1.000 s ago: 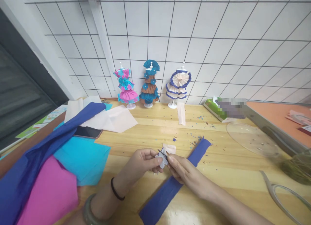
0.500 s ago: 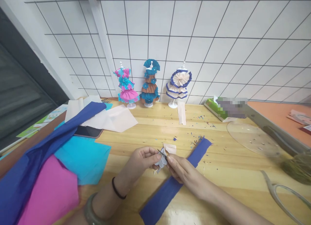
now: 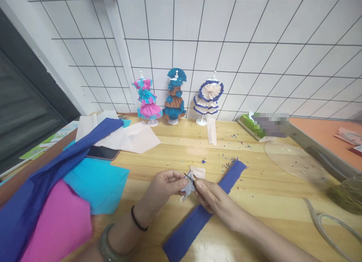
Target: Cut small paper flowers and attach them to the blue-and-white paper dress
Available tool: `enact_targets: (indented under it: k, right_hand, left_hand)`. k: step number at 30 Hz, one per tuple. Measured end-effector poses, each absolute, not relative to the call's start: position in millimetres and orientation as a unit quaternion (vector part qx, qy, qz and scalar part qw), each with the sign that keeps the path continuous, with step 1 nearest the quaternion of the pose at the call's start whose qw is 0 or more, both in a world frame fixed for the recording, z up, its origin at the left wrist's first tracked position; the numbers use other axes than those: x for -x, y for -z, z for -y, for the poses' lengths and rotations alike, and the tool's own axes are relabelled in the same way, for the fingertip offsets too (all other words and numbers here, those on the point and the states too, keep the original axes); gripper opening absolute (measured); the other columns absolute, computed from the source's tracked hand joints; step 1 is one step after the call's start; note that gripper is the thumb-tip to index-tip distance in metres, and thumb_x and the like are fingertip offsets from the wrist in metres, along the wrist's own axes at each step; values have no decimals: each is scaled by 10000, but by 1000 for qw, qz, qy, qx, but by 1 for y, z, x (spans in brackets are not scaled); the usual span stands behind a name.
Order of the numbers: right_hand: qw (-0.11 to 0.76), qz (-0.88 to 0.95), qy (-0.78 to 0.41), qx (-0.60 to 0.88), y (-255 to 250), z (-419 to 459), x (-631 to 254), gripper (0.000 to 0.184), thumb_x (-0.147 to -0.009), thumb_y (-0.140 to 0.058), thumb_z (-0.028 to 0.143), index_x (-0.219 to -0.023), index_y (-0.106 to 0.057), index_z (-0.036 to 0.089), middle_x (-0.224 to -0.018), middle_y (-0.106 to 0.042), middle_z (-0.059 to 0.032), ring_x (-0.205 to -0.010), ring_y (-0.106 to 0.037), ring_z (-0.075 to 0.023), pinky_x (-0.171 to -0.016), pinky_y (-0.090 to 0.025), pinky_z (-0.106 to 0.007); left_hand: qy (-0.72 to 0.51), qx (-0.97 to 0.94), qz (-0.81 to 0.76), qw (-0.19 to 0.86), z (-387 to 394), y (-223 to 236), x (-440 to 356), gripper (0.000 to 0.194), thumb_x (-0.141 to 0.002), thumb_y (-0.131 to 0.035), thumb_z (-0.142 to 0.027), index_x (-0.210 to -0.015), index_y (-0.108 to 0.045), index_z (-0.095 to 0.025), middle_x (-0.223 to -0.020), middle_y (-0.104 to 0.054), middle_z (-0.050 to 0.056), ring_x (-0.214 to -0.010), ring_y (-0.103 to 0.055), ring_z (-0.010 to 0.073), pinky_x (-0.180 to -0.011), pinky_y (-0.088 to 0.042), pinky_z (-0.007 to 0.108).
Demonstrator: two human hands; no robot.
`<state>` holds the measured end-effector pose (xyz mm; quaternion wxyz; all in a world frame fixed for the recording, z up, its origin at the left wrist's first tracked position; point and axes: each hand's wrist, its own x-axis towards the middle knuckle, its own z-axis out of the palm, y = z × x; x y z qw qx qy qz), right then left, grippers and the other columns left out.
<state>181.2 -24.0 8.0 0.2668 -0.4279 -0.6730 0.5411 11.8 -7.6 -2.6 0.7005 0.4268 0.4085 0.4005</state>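
Observation:
My left hand (image 3: 166,184) pinches a small crumpled piece of pale grey-white paper (image 3: 189,186) with petal-like edges, held above the table. My right hand (image 3: 213,196) is closed on a slim dark pointed tool (image 3: 190,178) whose tip crosses the paper; the fingers hide most of it, so its kind cannot be made out. Under the right hand a long dark-blue crepe paper strip (image 3: 186,232) lies diagonally. Just behind the hands rests a small cream paper piece (image 3: 199,172).
Three paper dresses on mini stands, pink-turquoise (image 3: 146,100), brown-teal (image 3: 174,98) and cream-blue (image 3: 208,98), stand by the wall. Coloured paper sheets (image 3: 98,183) and a phone (image 3: 103,153) lie left. At right are a tissue pack (image 3: 251,126), a clear disc (image 3: 294,160) and scissors (image 3: 319,218).
The pale paper has shifted very slightly between the fingers. Both hands keep their hold and place; the things on the table have not moved.

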Motion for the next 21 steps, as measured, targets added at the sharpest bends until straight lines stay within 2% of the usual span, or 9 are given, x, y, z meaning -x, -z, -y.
enact_targets:
  k: [21]
  right_hand:
    - [246, 677, -551, 422, -8, 26, -186, 399, -907, -228, 484, -653, -329, 194, -592, -310, 42, -535, -283, -98, -493, -266, -217]
  left_hand:
    - [-399, -448, -404, 691, 8, -3, -10, 119, -653, -672, -229, -636, -603, -134, -616, -614, 3, -579, -529, 105, -593, -411, 231]
